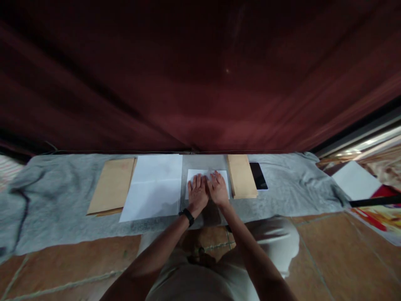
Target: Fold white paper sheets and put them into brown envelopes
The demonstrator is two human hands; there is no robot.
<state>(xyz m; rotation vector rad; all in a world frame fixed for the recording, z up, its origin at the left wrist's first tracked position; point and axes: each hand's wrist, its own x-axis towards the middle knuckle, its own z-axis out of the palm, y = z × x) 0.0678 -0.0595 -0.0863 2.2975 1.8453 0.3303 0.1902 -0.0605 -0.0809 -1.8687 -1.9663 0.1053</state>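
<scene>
Both palms pressed flat on folded paper [207,177], left hand [197,193] and right hand [218,190] side by side, fingers spread, grasping nothing. Lying on grey cloth [62,184] between white sheet [155,188] and envelopes [241,175]. Probably light, limp, easily creased; best lifted by an edge.

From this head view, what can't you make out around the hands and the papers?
- Folded paper: its middle is covered by left hand and right hand.
- Brown envelopes: count too fine to tell.
- Phone: screen dark.
- White sheet at right: partly cut by a black bar.
</scene>
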